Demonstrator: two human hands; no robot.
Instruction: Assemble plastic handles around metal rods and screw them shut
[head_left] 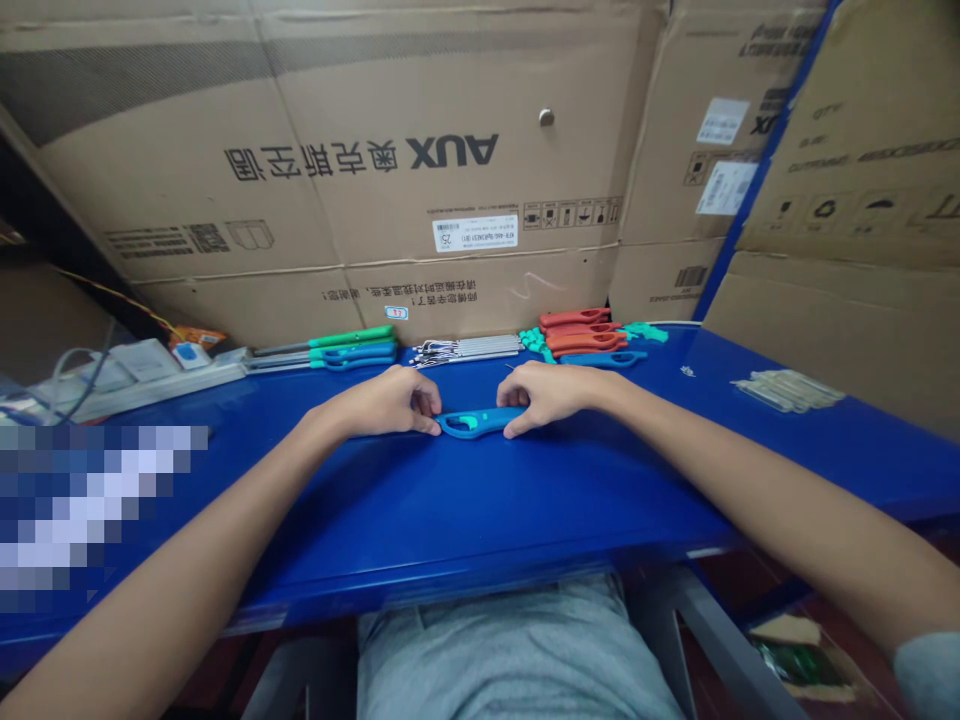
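Note:
A blue plastic moulded handle [480,422] lies lengthwise on the blue table top [480,500], with an oval opening near its left end. My left hand [386,402] grips its left end, and my right hand [547,395] grips its right end. My fingers hide parts of both ends. Behind my hands lie a bundle of metal rods [466,350], several green and blue handles [352,349], and a stack of red handles [581,332]. A single blue handle [604,358] rests just beyond my right hand.
Small teal plastic parts [534,340] sit beside the red handles. A bundle of pale parts [787,390] lies at the right. A power strip [157,385] and cables are at the left. Cardboard boxes [360,170] stand along the table's back edge.

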